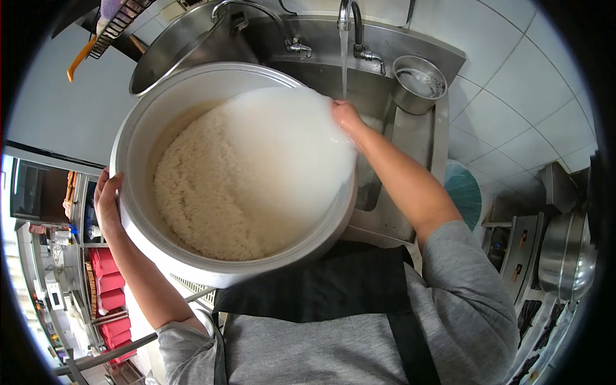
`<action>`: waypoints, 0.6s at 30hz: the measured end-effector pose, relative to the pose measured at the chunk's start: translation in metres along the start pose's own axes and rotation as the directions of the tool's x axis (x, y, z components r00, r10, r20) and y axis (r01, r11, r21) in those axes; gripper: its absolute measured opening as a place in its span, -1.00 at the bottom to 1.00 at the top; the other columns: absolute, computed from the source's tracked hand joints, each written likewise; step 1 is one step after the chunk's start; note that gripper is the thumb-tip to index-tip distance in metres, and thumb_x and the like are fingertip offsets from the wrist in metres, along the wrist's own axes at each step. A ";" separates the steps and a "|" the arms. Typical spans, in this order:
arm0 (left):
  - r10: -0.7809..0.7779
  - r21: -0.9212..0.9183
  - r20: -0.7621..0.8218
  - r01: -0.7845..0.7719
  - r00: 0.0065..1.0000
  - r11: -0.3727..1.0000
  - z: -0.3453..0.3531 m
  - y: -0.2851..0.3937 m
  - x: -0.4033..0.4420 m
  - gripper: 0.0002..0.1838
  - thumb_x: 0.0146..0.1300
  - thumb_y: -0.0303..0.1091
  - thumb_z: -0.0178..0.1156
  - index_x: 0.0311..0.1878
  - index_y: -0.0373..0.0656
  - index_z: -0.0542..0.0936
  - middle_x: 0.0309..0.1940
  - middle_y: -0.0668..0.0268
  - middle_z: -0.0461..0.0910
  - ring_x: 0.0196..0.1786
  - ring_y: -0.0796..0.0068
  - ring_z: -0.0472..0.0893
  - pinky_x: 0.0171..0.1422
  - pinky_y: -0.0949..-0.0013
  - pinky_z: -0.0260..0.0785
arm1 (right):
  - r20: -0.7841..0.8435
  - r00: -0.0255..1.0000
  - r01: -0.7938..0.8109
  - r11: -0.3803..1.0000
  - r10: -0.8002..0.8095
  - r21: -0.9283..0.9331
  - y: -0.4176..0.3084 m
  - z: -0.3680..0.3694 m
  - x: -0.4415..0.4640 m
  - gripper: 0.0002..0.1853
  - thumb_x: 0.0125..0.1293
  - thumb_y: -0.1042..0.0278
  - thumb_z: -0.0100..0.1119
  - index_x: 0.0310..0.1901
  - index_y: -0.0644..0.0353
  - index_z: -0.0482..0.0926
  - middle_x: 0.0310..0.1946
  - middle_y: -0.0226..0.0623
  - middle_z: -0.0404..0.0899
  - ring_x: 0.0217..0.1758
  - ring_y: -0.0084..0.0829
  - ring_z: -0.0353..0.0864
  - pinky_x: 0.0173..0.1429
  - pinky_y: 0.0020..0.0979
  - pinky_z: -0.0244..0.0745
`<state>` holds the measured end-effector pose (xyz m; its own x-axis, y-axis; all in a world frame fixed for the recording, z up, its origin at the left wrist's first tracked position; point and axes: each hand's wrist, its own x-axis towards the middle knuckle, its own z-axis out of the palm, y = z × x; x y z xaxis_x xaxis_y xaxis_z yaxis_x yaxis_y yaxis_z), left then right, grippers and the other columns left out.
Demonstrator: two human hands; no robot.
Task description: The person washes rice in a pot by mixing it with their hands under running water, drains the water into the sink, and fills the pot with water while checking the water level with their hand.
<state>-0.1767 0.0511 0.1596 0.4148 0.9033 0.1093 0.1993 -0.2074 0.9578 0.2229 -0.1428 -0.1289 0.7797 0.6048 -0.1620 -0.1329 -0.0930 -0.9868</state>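
Observation:
A large round metal pot (135, 138) is tilted to the right over the sink's edge. Inside it, wet white rice (196, 186) is heaped on the left, and cloudy water (289, 141) lies against the right side, up to the rim. My left hand (108, 196) grips the pot's left rim, fingers closed around it. My right hand (346, 117) is closed at the right rim, touching the edge of the cloudy water; its fingertips are partly hidden.
Water runs from a faucet (344, 22) into the steel sink (378, 83), just beyond my right hand. A second faucet (292, 43) stands left of it. A small metal pot (417, 86) sits on the sink's right ledge. Behind the big pot leans a large steel basin (163, 61).

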 end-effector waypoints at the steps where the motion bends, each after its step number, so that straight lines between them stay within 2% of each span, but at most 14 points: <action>1: 0.003 0.009 -0.022 -0.002 1.000 1.000 -0.002 0.001 0.000 -0.68 0.03 -0.29 0.17 -0.15 -0.23 0.51 -0.31 0.31 0.55 -0.25 0.54 0.48 -0.04 0.53 0.25 | 0.013 1.000 -0.003 1.000 0.002 0.006 0.005 0.003 0.003 -0.68 0.31 0.21 -0.11 -0.39 0.28 0.55 -0.60 -0.33 0.47 -0.55 -0.52 0.38 -0.43 -0.36 0.33; 2: 0.009 0.016 0.040 -0.010 0.999 1.000 -0.005 0.003 0.001 -0.67 0.03 -0.27 0.16 -0.14 -0.24 0.50 -0.31 0.31 0.55 -0.25 0.54 0.47 -0.05 0.54 0.25 | 0.028 1.000 -0.005 1.000 0.005 0.012 0.002 0.006 0.002 -0.68 0.31 0.22 -0.11 -0.39 0.27 0.55 -0.60 -0.34 0.47 -0.55 -0.52 0.38 -0.43 -0.37 0.33; 8: 0.014 0.025 0.083 -0.016 0.996 1.000 -0.015 0.001 -0.001 -0.65 0.05 -0.27 0.14 -0.11 -0.26 0.49 -0.31 0.30 0.54 -0.26 0.54 0.47 -0.06 0.52 0.26 | 0.020 0.995 -0.096 0.995 0.096 0.018 -0.030 0.012 -0.025 -0.68 0.33 0.22 -0.13 -0.38 0.26 0.55 -0.56 -0.34 0.52 -0.53 -0.52 0.42 -0.41 -0.39 0.35; 11: 0.018 0.019 0.111 -0.020 0.994 1.000 -0.018 0.003 0.002 -0.65 0.06 -0.27 0.14 -0.11 -0.26 0.49 -0.31 0.30 0.54 -0.26 0.53 0.47 -0.06 0.52 0.26 | 0.080 0.989 -0.134 0.983 0.124 0.126 -0.025 0.013 -0.025 -0.68 0.33 0.22 -0.13 -0.37 0.26 0.56 -0.55 -0.36 0.52 -0.51 -0.52 0.44 -0.40 -0.40 0.37; 15: 0.028 0.045 0.028 -0.029 0.999 0.999 -0.003 0.020 -0.009 -0.65 0.07 -0.27 0.13 -0.11 -0.27 0.49 -0.29 0.29 0.54 -0.22 0.51 0.47 -0.04 0.52 0.25 | 0.036 0.999 -0.044 0.994 0.041 0.100 -0.005 0.016 -0.017 -0.69 0.33 0.23 -0.13 -0.35 0.25 0.57 -0.54 -0.33 0.53 -0.50 -0.49 0.46 -0.39 -0.37 0.39; 18: 0.046 0.004 0.055 -0.046 0.997 0.999 -0.004 0.020 -0.008 -0.66 0.07 -0.26 0.16 -0.12 -0.26 0.49 -0.28 0.29 0.55 -0.21 0.52 0.48 -0.03 0.52 0.25 | 0.023 1.000 -0.015 0.999 0.014 0.037 0.015 0.016 0.001 -0.69 0.32 0.25 -0.14 -0.34 0.25 0.58 -0.52 -0.29 0.55 -0.48 -0.44 0.52 -0.37 -0.35 0.42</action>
<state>-0.1794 0.0415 0.1789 0.4716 0.8709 0.1382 0.1839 -0.2505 0.9505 0.2117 -0.1312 -0.1440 0.7637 0.6212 -0.1757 -0.1672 -0.0726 -0.9832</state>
